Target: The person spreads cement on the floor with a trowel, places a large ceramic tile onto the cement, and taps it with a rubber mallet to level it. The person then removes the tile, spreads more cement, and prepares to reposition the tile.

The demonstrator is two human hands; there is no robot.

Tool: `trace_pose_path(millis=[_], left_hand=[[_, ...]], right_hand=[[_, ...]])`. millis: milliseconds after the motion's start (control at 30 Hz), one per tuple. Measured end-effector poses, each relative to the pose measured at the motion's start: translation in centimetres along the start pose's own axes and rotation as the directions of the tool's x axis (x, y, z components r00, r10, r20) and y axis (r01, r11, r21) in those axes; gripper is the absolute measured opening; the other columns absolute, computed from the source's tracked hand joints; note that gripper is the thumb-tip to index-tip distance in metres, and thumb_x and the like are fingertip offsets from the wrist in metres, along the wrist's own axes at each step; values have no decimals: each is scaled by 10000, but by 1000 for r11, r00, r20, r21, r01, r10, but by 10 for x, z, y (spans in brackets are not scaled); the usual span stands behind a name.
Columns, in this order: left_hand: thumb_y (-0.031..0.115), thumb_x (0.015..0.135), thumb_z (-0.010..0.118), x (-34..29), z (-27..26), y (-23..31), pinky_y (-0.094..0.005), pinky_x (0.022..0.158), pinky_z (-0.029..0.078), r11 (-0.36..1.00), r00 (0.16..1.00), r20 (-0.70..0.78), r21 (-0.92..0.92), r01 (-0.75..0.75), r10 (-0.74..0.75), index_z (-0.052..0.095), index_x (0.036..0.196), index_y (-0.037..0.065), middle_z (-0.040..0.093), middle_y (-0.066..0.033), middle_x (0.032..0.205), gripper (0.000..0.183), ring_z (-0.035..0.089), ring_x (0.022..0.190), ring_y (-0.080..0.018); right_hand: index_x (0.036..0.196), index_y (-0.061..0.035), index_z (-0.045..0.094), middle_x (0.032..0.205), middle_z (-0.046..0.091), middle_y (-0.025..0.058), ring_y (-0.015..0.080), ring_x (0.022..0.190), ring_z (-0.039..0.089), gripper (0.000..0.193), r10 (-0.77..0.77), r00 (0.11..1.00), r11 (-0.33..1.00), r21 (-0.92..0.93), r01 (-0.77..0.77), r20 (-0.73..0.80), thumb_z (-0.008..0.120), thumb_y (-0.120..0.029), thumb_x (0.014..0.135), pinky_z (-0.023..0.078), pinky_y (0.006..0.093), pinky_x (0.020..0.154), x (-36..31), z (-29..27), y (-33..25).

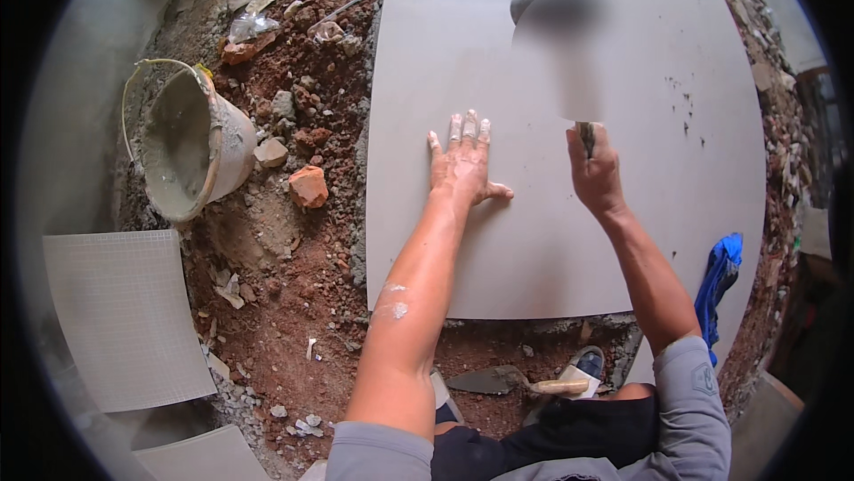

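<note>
My left hand [463, 161] lies flat on a large pale floor tile [498, 259], fingers spread and tips smeared with whitish cement. Closed round the handle of a mallet, my right hand [597, 165] is over the same tile, to the right of the left hand. The mallet [556, 8] has a dark rounded head pointing away from me. Its head and upper handle are blurred, so I cannot tell whether the head touches the tile.
A bucket [233, 148] coated in grey mortar leans at the left among rubble and red soil [294, 303]. A trowel [498, 380] lies by my feet. Tile pieces [129, 316] rest at the lower left. A blue cloth [717, 290] sits near the right edge.
</note>
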State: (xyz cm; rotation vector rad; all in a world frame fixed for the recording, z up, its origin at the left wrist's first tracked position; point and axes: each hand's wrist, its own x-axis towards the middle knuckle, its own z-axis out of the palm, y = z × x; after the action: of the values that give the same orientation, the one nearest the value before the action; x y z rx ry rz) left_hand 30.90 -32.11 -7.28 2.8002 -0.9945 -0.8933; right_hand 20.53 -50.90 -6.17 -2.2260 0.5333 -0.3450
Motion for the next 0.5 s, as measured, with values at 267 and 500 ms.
trace_pose_path(millis=[267,500], left_hand=[[736,536,744,6,-3,1,-566,1170,101,1000,1000,-4,12,13,-13,117,1532,123,75,-116,1597,1328,51,1476,-282],[738,534,747,6,-7,3,-565,1170,111,998,999,-5,45,45,-45,106,1534,141,76,-115,1596,1330,65,1475,-279]], right_hand=[[990,-48,530,633,614,161,397,613,618,319,-29,999,1000,7,29,-29,510,-365,971,483,504,601,26,14,-6],[997,-47,540,638,620,160,386,635,634,343,1,999,993,-116,4,49,514,-388,969,482,496,592,43,10,-13]])
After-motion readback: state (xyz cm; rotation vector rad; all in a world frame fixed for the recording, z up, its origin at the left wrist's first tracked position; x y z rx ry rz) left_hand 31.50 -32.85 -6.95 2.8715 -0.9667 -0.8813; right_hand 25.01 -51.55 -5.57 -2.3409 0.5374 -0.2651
